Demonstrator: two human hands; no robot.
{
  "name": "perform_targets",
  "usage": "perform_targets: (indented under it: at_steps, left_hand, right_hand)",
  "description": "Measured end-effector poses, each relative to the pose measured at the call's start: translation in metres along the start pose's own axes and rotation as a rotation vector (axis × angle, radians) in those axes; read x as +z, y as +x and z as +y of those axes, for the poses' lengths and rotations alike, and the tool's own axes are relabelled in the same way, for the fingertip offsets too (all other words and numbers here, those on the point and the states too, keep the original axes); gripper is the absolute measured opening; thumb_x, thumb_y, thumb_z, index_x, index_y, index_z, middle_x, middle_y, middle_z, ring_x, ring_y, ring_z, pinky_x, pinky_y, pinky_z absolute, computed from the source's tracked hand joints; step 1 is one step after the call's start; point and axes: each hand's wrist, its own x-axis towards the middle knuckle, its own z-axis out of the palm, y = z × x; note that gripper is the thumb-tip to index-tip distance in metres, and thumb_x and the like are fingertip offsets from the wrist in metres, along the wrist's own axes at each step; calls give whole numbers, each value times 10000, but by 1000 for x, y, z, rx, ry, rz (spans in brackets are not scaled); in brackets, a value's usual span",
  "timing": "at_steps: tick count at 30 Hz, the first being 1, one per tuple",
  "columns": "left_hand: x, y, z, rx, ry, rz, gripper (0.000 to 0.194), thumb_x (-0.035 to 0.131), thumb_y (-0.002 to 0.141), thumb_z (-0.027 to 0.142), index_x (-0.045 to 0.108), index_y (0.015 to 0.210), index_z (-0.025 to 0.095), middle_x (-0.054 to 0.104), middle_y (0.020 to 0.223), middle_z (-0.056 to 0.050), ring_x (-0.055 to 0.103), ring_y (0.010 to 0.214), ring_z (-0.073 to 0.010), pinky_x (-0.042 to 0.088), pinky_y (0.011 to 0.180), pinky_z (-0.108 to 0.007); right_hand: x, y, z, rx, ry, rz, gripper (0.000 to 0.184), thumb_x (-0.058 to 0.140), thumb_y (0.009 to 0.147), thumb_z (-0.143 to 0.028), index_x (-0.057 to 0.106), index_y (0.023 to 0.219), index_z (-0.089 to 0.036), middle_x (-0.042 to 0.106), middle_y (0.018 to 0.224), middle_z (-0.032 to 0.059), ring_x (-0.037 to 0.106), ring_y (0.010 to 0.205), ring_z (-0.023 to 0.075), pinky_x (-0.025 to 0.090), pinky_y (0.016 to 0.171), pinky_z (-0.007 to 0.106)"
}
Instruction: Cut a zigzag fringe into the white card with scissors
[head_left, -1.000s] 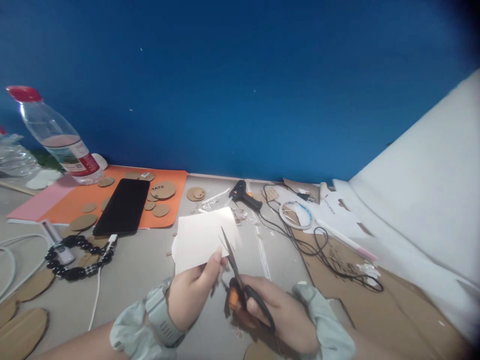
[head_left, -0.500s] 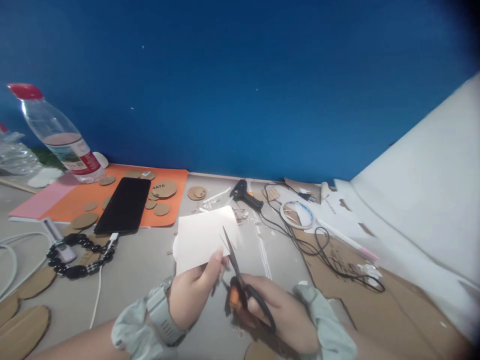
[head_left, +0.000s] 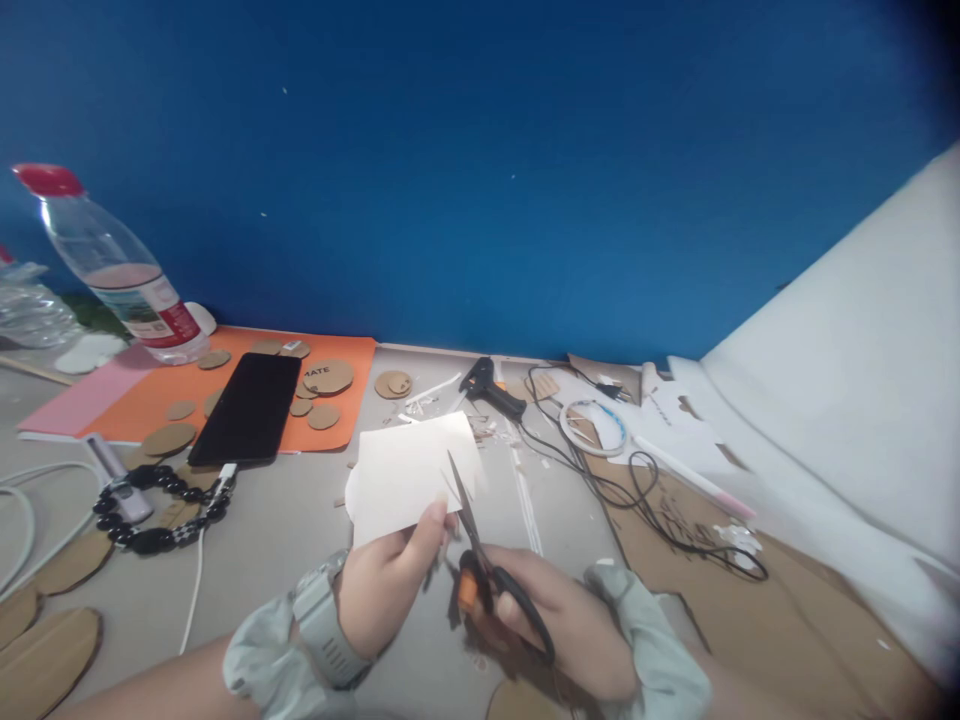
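Observation:
A white sheet of paper (head_left: 409,475) is pinched at its lower right edge by my left hand (head_left: 390,580), thumb on top. My right hand (head_left: 566,620) grips a pair of scissors (head_left: 480,560) with black and orange handles, fingers through the loops. The dark blades point up and away, one lying over the right part of the sheet close to my left thumb. Whether they are biting into the paper I cannot tell. Part of a white rounded piece (head_left: 351,495) shows at the sheet's left edge.
Behind the sheet lies a black glue gun (head_left: 491,388) with its cable trailing right over cardboard (head_left: 720,590). To the left are a phone (head_left: 247,408) on an orange folder (head_left: 352,365), cardboard discs (head_left: 328,377), a beaded bracelet (head_left: 154,541) and a bottle (head_left: 120,265).
Hardly anything differs. The scissors and my right hand have shifted very slightly to the right; my left hand still holds the sheet in almost the same place.

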Motion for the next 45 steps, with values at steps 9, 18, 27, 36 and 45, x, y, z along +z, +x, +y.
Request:
perform_targets:
  at_steps: [9, 18, 27, 36, 45]
  left_hand:
    - [1, 1, -4, 39, -24, 12, 524, 394, 827, 616, 702, 662, 225, 737, 719, -26, 677, 789, -220, 489, 836, -308]
    - [0, 3, -5, 9, -18, 9, 539, 395, 824, 620, 695, 621, 221, 733, 679, -26, 682, 754, -225, 500, 810, -309]
    - [1, 2, -1, -7, 3, 18, 541, 374, 815, 633, 683, 624, 234, 722, 668, -22, 666, 753, -234, 472, 853, -351]
    - [1, 3, -2, -51, -30, -1, 530, 386, 803, 648, 697, 658, 244, 743, 757, -17, 659, 850, -247, 436, 892, -357]
    - [2, 5, -6, -66, -95, 18, 523, 426, 784, 658, 703, 666, 231, 748, 773, -31, 658, 868, -255, 412, 920, -353]
  right_hand:
    - [-4, 2, 2, -98, -58, -20, 575, 433, 804, -688, 546, 806, -124, 448, 618, -4, 401, 524, 116, 360, 489, 240]
    - [2, 3, -4, -109, -50, 43, 523, 467, 812, -655, 516, 728, -141, 410, 573, -31, 388, 503, 105, 353, 481, 223]
    - [2, 2, -1, -92, -130, 89, 466, 463, 842, -614, 456, 703, -170, 416, 583, -34, 390, 533, 109, 360, 504, 219]
    - [3, 2, 3, -89, -148, 123, 421, 469, 864, -563, 418, 672, -192, 410, 563, -44, 399, 515, 109, 380, 494, 216]
    - [5, 4, 0, -53, -91, 137, 435, 488, 851, -568, 417, 657, -185, 390, 541, -59, 381, 500, 100, 364, 505, 228]
